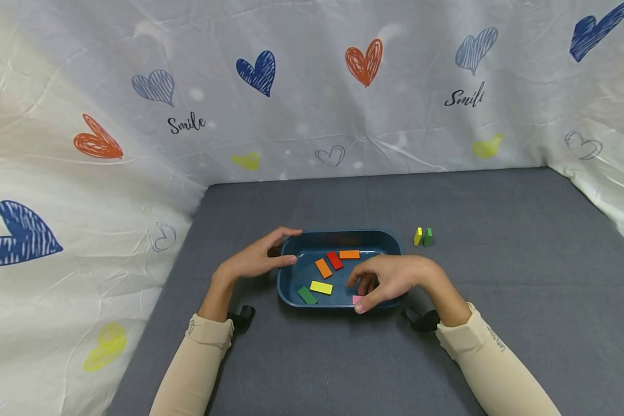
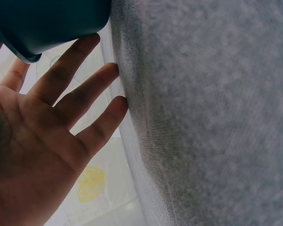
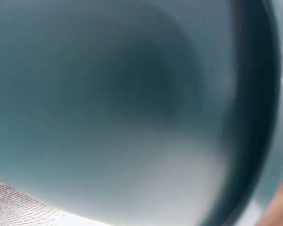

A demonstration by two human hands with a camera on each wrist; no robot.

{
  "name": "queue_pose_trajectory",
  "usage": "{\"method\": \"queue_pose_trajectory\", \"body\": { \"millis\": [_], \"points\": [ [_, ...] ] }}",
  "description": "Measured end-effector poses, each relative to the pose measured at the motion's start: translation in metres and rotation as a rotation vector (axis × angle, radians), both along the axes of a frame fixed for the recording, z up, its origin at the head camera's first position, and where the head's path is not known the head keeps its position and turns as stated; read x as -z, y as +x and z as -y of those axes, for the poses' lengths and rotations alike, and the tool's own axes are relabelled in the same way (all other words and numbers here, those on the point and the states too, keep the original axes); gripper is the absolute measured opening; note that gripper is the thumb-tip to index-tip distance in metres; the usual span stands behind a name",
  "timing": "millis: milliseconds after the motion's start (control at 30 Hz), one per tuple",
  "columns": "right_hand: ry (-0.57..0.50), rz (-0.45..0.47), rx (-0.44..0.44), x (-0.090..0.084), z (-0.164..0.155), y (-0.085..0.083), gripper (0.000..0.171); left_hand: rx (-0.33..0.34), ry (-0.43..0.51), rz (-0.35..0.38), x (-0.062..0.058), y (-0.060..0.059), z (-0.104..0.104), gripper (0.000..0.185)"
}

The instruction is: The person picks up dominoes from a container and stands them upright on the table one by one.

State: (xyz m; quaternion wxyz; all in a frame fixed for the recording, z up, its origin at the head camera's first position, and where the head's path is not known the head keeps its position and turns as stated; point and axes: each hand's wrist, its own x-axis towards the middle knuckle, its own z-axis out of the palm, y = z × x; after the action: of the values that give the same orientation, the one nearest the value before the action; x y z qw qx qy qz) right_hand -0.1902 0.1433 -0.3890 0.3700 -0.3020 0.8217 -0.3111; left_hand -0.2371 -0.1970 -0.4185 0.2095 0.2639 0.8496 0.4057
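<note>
A blue rectangular tray (image 1: 338, 307) stands on the grey cloth, with several small flat blocks lying in it. My left hand (image 1: 255, 259) rests on the tray's left end, thumb over the rim. In the left wrist view, the fingers (image 2: 85, 94) are spread and fairly straight, one fingertip touching the tray's outside (image 2: 61, 21). Over the tray's near right corner is my right hand (image 1: 395, 278), thumb and index finger apart, other fingers bent. A pink block (image 1: 357, 299) shows partly between them, overlapped by the thumb. The tray wall (image 3: 108, 94) fills the right wrist view, blurred.
Inside the tray lie a yellow block (image 1: 320, 288), a green block (image 1: 307, 295), a red block (image 1: 335, 260) and two orange blocks (image 1: 323, 268). Beyond its right end, a yellow block (image 1: 418, 236) and a green block (image 1: 428, 237) stand upright. A printed curtain (image 1: 312, 115) rises behind.
</note>
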Motion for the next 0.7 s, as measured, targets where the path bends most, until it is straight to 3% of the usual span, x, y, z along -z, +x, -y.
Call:
{"method": "queue_pose_trajectory", "body": {
  "millis": [700],
  "points": [
    [0.004, 0.036, -0.038, -0.0016, 0.0028, 0.0015, 0.050, -0.007, -0.011, 0.006, 0.0012, -0.0015, 0.0013, 0.064]
  ]
}}
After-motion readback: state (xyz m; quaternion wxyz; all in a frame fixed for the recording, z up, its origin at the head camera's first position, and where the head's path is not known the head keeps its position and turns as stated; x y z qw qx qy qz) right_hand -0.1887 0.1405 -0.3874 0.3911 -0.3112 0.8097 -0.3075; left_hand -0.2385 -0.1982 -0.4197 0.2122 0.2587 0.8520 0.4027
